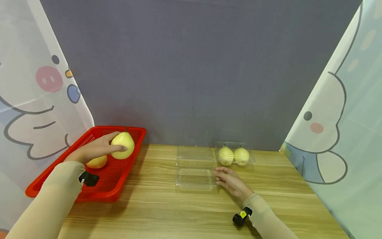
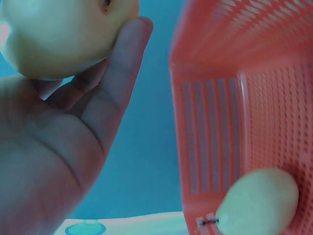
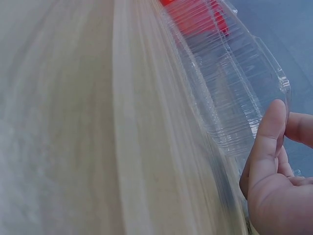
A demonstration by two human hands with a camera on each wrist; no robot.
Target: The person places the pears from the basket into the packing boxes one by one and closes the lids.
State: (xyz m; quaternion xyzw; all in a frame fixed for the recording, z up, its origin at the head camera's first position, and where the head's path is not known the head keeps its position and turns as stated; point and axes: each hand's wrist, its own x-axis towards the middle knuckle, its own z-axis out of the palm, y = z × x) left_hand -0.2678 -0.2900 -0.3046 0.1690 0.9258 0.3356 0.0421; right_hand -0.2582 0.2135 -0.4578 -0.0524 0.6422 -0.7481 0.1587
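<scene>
So the desk (image 1: 167,212) has a red basket (image 1: 131,159) on the left, one pear (image 1: 97,162) left inside. The empty clamshell (image 1: 195,169) lies open mid-desk, probably steadied by the right hand (image 1: 231,182), fingers relaxed against its edge. The left hand (image 1: 96,148) has its grip around a lifted pear (image 1: 123,145) above the basket.

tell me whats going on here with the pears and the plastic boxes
A person is working at a wooden table. Their left hand holds a yellow-green pear above a red basket, where another pear lies. Their right hand rests at the edge of an open, empty clear clamshell box. Just behind that hand sits a second clear box with two pears inside.
</scene>
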